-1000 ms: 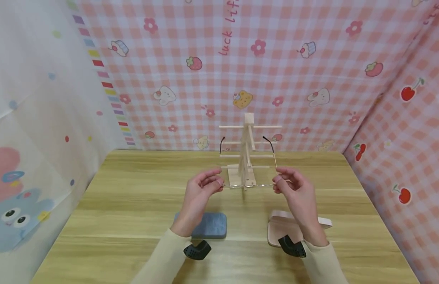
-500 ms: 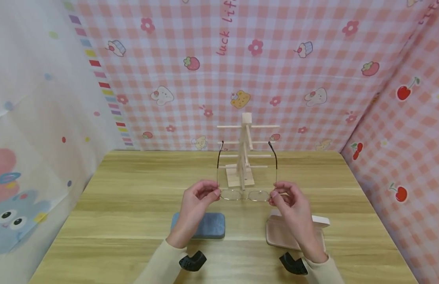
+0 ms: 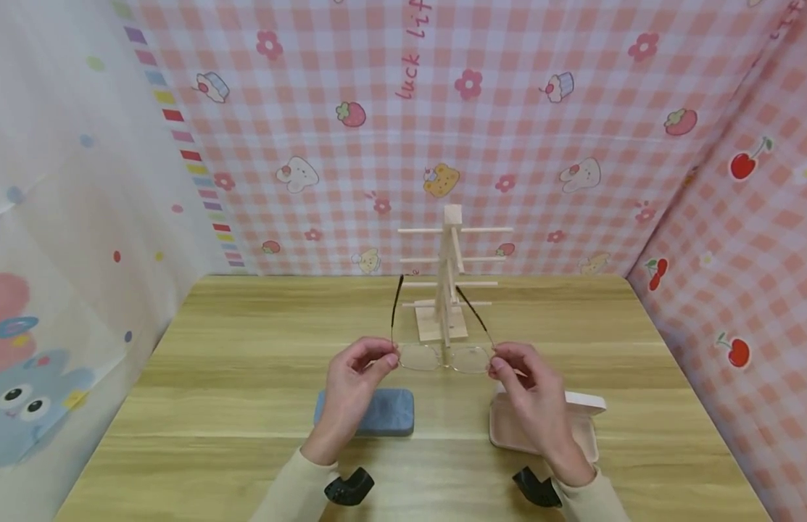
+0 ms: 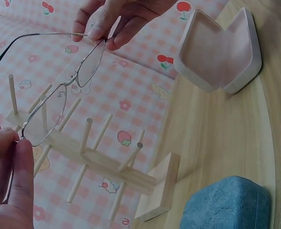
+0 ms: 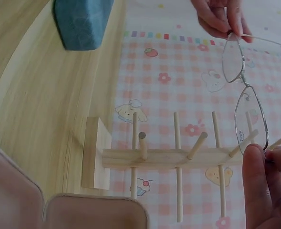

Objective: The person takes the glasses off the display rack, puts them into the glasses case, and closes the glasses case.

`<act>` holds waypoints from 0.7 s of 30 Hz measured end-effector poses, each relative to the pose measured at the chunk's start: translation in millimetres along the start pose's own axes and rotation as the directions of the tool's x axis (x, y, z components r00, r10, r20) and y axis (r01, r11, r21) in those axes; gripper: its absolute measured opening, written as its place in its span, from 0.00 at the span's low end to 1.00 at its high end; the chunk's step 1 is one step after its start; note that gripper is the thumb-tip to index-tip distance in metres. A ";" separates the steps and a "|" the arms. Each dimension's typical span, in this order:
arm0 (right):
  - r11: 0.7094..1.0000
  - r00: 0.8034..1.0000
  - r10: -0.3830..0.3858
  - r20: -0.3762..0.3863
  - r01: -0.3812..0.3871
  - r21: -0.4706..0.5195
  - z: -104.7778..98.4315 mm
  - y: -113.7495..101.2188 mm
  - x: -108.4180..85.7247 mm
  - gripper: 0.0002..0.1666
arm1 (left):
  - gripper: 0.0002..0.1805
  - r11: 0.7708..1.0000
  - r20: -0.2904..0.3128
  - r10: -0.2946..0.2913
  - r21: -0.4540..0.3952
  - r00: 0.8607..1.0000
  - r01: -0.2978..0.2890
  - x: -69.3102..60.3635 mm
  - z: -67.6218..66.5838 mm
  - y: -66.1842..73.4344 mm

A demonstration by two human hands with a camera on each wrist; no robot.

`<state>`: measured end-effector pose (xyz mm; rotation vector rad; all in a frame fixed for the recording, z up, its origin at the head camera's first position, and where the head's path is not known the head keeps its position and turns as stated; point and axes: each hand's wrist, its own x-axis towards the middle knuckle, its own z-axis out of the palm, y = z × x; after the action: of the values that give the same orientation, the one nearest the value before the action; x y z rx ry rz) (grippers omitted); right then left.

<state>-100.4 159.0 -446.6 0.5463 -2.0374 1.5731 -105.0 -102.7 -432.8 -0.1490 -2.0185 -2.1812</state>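
Two hands (image 3: pixel 351 388) (image 3: pixel 536 399) pinch silver wire-rimmed eyeglasses (image 4: pixel 73 77) near the hinges.
Probably adjusting the temples (image 4: pixel 50 34); next calls for even pressure.

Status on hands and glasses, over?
Left hand and right hand pinch glasses, one at each end. Glasses unfolded, clear of stand. Nothing seen in between.

You had the glasses (image 4: pixel 73 78) raised in the air, your left hand (image 3: pixel 344 395) pinching one end of the front and your right hand (image 3: pixel 532 395) pinching the other. Their frame was thin and metallic, the lenses clear. Both temples were unfolded, dark-tipped and pointing away from you, the right one slanting inward.
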 end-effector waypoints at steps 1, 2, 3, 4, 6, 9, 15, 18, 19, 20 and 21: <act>0.999 1.000 -0.031 0.006 0.031 -0.026 0.1 1.6 0.5 0.16 | 0.07 1.000 -0.003 0.009 0.000 1.000 -0.009 0.0 -0.2 0.0; 0.997 0.998 -0.058 0.012 0.059 -0.053 0.3 3.2 0.9 0.17 | 0.07 1.000 -0.005 0.016 -0.003 1.000 -0.016 -0.1 -0.5 0.0; 0.994 0.997 -0.078 0.017 0.079 -0.074 0.2 4.5 1.3 0.18 | 0.06 1.000 -0.007 0.021 -0.005 1.000 -0.021 -0.3 -0.7 0.0; 0.992 0.996 -0.092 0.022 0.094 -0.089 0.3 5.8 1.5 0.18 | 0.07 1.000 -0.010 0.023 -0.005 1.000 -0.023 -0.6 -0.9 0.1; 0.987 0.993 -0.113 0.031 0.116 -0.114 0.5 7.7 1.7 0.19 | 0.07 1.000 -0.015 0.026 -0.009 1.000 -0.026 -1.2 -1.4 0.0; 0.981 0.990 -0.131 0.044 0.135 -0.136 1.3 8.3 2.2 0.20 | 0.07 1.000 -0.019 0.025 -0.005 1.000 -0.025 -1.9 -2.3 0.3; 0.970 0.982 -0.171 0.082 0.182 -0.159 2.5 5.0 4.9 0.20 | 0.08 1.000 -0.020 0.015 0.001 1.000 -0.015 -2.2 -3.9 1.1; 0.971 0.983 -0.152 0.107 0.168 -0.170 1.3 3.0 6.5 0.19 | 0.08 1.000 -0.019 0.004 0.012 1.000 -0.003 -1.5 -4.9 1.1; 0.971 0.983 -0.141 0.116 0.160 -0.175 0.8 2.6 6.9 0.19 | 0.09 1.000 -0.018 0.002 0.016 1.000 -0.002 -1.3 -5.2 1.4; 0.972 0.983 -0.131 0.125 0.153 -0.181 0.4 2.0 7.3 0.19 | 0.09 1.000 -0.016 0.001 0.020 1.000 0.000 -1.0 -5.6 1.4; 0.972 0.984 -0.120 0.134 0.144 -0.186 0.1 1.6 7.7 0.19 | 0.09 1.000 -0.016 0.002 0.022 1.000 -0.001 -0.6 -5.9 1.5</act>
<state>-107.5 159.2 -443.1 0.7021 -2.1669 1.2742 -103.9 -108.7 -431.9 -0.1303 -2.0321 -2.1520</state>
